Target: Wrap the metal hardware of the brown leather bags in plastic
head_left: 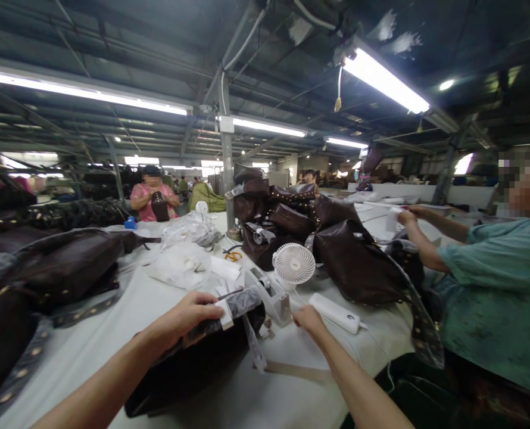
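My left hand (189, 319) is closed at the top of a dark brown leather bag (202, 366), its thumb pressing a small white paper piece (224, 314) against the plastic-wrapped strap (245, 302). The bag leans on the table's near side, its lower part in shadow. To the right, my right hand (309, 320) has its fingers curled together beside a clear plastic box (271, 295). Whatever sits in those fingertips, if anything, is too small to make out. A loose clear plastic strip (255, 344) hangs down by the bag.
A white fan (293, 264) and a white power bank (335, 313) with cables stand right of centre. Brown bags (354, 256) pile up behind. Yellow-handled scissors (233, 256) and plastic wrap (180, 265) lie left of the box. A co-worker in green (492, 286) works at right.
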`<act>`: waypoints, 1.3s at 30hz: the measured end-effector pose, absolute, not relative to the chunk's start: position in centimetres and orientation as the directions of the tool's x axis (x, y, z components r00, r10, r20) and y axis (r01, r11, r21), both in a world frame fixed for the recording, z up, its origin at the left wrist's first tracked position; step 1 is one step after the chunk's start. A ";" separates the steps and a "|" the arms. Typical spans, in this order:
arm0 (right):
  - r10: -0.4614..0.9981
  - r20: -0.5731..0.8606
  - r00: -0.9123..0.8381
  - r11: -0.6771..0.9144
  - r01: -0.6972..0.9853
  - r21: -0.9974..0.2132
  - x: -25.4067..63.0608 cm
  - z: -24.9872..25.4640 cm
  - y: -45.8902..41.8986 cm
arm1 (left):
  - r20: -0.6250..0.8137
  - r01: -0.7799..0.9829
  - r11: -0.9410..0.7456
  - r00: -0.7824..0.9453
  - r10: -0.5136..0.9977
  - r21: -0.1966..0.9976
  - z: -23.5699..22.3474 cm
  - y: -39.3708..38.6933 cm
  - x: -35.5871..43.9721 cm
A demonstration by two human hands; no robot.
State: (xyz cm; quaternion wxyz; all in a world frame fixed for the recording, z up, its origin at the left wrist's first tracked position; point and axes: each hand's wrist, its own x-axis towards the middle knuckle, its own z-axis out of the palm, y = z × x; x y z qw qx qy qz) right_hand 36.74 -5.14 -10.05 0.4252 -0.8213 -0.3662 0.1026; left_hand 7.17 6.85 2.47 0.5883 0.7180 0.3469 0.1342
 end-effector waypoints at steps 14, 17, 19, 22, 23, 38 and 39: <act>0.860 0.014 0.510 0.194 -0.301 -0.934 18.3 -0.6 -9.1 | -0.067 0.258 -0.193 0.743 0.666 0.947 1.8 4.5 7.8; 0.842 -0.005 0.539 0.168 -0.271 -0.948 17.6 -1.8 -8.1 | -0.036 0.246 -0.240 0.766 0.642 0.939 1.6 4.3 7.7; 0.825 0.007 0.566 0.154 -0.213 -0.965 17.7 -2.5 -7.6 | -0.028 0.239 -0.253 0.777 0.629 0.938 1.7 4.0 7.6; 0.790 0.057 0.611 0.155 -0.108 -0.982 17.9 -3.4 -7.2 | -0.022 0.237 -0.260 0.777 0.629 0.936 1.8 3.7 7.4; 0.780 0.073 0.621 0.153 -0.076 -0.985 17.9 -3.7 -7.1 | -0.019 0.237 -0.265 0.777 0.630 0.935 1.9 3.6 7.3; 0.771 0.012 0.637 0.087 -0.086 -0.993 17.6 -4.3 -6.2 | 0.011 0.205 -0.287 0.797 0.604 0.936 1.5 4.1 7.0; 0.774 0.007 0.633 0.084 -0.092 -0.992 17.7 -4.1 -6.3 | 0.006 0.207 -0.281 0.796 0.605 0.937 1.4 4.2 7.0</act>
